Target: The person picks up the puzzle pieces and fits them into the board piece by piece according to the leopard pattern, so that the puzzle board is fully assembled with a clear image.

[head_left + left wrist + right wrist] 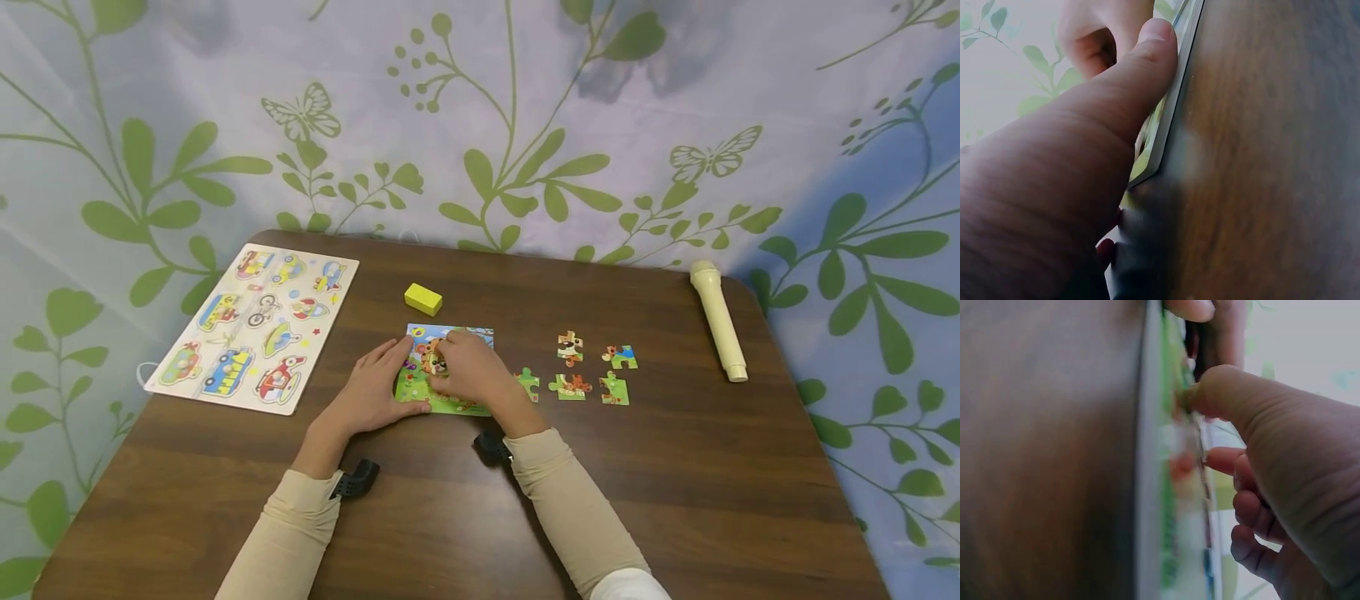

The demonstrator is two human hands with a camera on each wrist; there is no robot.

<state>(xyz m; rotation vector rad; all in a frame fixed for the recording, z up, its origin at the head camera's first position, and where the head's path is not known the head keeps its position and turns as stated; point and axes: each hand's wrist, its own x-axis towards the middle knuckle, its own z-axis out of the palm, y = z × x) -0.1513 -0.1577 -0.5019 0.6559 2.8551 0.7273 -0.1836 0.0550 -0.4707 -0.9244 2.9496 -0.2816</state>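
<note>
A small picture jigsaw (410, 390) with a green and blue scene lies flat on the brown table. My left hand (373, 385) rests along its left side, fingers fairly straight, and the thumb (1157, 47) touches the near edge. Over the jigsaw's middle, my right hand (474, 367) has curled fingers and pinches a puzzle piece (432, 360) with an orange animal face on it. The hand hides much of that piece and of the picture beneath. In the right wrist view the thumb (1222, 394) and index finger meet it at the jigsaw's surface.
Several loose puzzle pieces (570, 386) lie right of the jigsaw. A yellow block (423, 299) sits behind it. On the left is a white vehicle puzzle board (258, 333) with a string loop. A cream microphone-shaped stick (720, 323) lies far right. A patterned cloth (480, 125) hangs behind.
</note>
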